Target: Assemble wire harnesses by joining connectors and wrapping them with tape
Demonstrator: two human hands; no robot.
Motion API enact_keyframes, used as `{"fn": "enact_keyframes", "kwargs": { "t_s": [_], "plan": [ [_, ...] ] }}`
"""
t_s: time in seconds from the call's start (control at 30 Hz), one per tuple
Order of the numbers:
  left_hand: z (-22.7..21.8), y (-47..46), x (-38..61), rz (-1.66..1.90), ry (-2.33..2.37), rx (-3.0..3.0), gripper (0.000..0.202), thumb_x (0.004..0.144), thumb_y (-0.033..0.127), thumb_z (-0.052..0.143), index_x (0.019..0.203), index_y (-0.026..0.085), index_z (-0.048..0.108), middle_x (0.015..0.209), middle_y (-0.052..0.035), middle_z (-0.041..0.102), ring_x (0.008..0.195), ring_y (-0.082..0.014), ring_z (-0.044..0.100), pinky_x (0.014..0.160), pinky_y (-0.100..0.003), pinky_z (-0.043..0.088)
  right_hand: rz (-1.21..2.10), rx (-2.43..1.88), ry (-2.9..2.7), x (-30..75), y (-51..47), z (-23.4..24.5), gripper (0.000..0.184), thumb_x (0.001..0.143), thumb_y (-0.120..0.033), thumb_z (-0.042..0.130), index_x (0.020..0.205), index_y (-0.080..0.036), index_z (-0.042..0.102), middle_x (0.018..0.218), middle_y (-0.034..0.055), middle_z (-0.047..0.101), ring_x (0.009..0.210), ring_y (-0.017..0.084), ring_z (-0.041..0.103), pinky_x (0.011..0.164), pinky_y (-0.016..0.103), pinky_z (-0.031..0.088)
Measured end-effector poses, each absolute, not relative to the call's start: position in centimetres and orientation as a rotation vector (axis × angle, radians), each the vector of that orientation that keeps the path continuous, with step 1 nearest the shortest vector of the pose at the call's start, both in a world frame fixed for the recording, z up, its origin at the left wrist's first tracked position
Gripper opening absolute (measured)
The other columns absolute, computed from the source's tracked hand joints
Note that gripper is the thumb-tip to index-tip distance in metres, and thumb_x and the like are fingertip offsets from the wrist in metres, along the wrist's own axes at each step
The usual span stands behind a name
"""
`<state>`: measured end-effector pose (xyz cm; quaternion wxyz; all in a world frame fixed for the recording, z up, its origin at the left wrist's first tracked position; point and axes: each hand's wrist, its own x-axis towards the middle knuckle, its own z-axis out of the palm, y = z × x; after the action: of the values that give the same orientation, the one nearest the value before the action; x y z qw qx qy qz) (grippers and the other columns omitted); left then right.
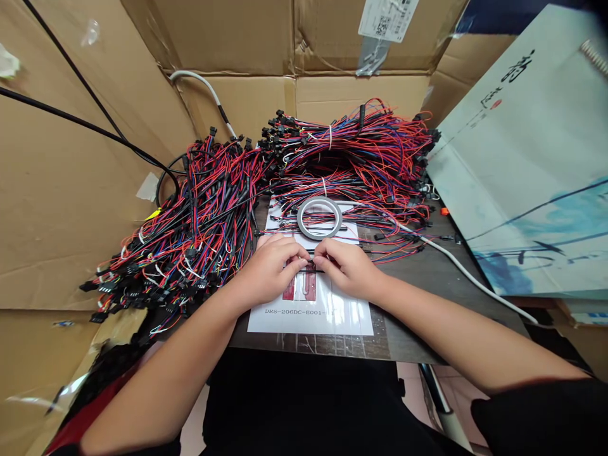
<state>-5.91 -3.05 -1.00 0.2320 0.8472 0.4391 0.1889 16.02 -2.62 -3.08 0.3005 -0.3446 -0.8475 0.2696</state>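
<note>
My left hand [273, 266] and my right hand [344, 265] meet fingertip to fingertip over a white printed sheet [311, 310] on the dark table. Both pinch a thin black wire piece [311, 255] stretched between them, with fingers curled. Just beyond the hands lies a ring of tape [320, 218] on the sheet. A red marked area on the sheet [306, 288] shows below the fingers.
A big heap of red, blue and black wire harnesses [190, 234] lies to the left, and a bundled pile [356, 158] sits behind. Cardboard walls [71, 209] enclose left and back. A pale paper bag [532, 171] stands at right. A white cable [470, 275] crosses the table.
</note>
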Motion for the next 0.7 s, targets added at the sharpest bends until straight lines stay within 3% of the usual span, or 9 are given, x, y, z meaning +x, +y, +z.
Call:
{"fn": "enact_keyframes", "kwargs": {
  "t_s": [0.37,0.7],
  "plan": [
    [-1.17,-3.43,-5.44,0.431,1.253,2.550,0.020,0.098,0.030,0.048,0.093,0.020,0.065,0.091,-0.0032,0.066,0.094,-0.0200,0.051,0.091,-0.040,0.030,0.645,-1.212,-2.258,15.47,-3.09,-3.19,0.017,0.097,-0.032,0.048,0.091,-0.020,0.057,0.073,0.0001,0.065,0.062,0.012,0.055,0.061,0.025,0.032],
    [-0.97,-3.62,-5.34,0.443,1.307,2.544,0.016,0.096,0.028,0.051,0.106,0.021,0.060,0.092,-0.0040,0.067,0.093,-0.0211,0.053,0.090,-0.040,0.032,0.483,-1.289,-2.351,15.11,-3.26,-3.48,0.021,0.100,-0.030,0.045,0.094,-0.019,0.062,0.080,0.0039,0.070,0.069,0.015,0.061,0.063,0.026,0.033]
  ]
}}
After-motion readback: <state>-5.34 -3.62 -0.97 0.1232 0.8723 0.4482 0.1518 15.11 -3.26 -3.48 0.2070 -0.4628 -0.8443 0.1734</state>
